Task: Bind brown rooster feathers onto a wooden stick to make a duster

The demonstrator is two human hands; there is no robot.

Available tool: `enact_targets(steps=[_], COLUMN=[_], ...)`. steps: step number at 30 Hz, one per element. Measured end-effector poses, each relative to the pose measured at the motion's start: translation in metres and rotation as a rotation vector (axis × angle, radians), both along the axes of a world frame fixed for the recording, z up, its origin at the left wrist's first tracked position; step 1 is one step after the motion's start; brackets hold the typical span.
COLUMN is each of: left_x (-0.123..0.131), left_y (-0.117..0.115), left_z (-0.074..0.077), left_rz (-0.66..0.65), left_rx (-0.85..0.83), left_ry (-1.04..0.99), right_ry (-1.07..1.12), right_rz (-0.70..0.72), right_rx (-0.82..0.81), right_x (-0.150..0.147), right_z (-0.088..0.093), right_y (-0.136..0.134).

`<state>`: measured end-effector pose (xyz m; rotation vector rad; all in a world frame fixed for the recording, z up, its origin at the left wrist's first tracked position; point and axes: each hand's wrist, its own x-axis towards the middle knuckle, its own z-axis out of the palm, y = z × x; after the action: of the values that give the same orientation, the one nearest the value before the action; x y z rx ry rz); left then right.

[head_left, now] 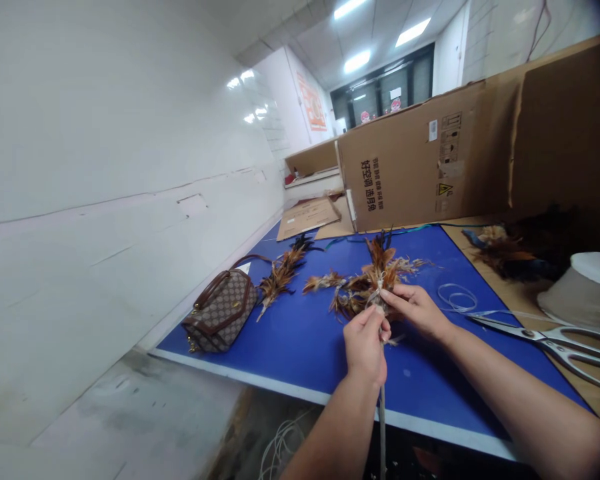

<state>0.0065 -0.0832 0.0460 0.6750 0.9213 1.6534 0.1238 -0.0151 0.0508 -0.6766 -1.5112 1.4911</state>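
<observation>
A bunch of brown and orange feathers (pixel 381 259) stands up in front of me over the blue board, its base wound with pale string. My right hand (pixel 421 312) grips the bunch near that base, thumb and forefinger pressed against it. Just below, my left hand (pixel 367 343) is closed in a pinch on a pale strip (pixel 383 427), which hangs down past the board's front edge. My fingers partly cover the bunch's lower end. Loose feathers (pixel 347 300) lie behind and to the left of my hands.
A patterned handbag (pixel 225 310) sits at the left beside another feather bunch (pixel 283 272). On the right lie large scissors (pixel 545 335), a spool (pixel 583 293) and dark feathers (pixel 520 250). A big cardboard box (pixel 405 160) stands behind the blue board (pixel 290 353); a white wall (pixel 105 167) borders the left.
</observation>
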Motion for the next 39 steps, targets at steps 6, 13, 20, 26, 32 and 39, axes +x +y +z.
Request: enact_targets(steps=[6,13,20,26,32,39], left_x=[0.0,-0.001,-0.004,-0.005,-0.01,-0.011], left_y=[-0.002,0.002,0.002,0.003,0.005,0.004], left_z=[0.003,-0.003,-0.008,-0.006,-0.01,-0.008], left_rz=[-0.009,-0.013,0.004,0.098,0.163,0.113], left_rx=[-0.017,0.002,-0.004,-0.031,0.002,0.005], left_ry=[-0.017,-0.009,0.145,0.234,0.228,0.195], right_ry=[0.047,0.027,0.058,0.006,-0.045,-0.05], right_rz=[-0.009,-0.031,0.075,-0.058,-0.101,-0.11], right_rx=[-0.045,-0.035,-0.049,0.042,0.095,0.103], right_x=[0.002,0.001,0.0,0.0,0.0,0.0], right_z=[-0.008,-0.008,0.001,-0.002,-0.008,-0.01], right_y=[0.004,0.003,-0.004,0.002,0.005,0.006])
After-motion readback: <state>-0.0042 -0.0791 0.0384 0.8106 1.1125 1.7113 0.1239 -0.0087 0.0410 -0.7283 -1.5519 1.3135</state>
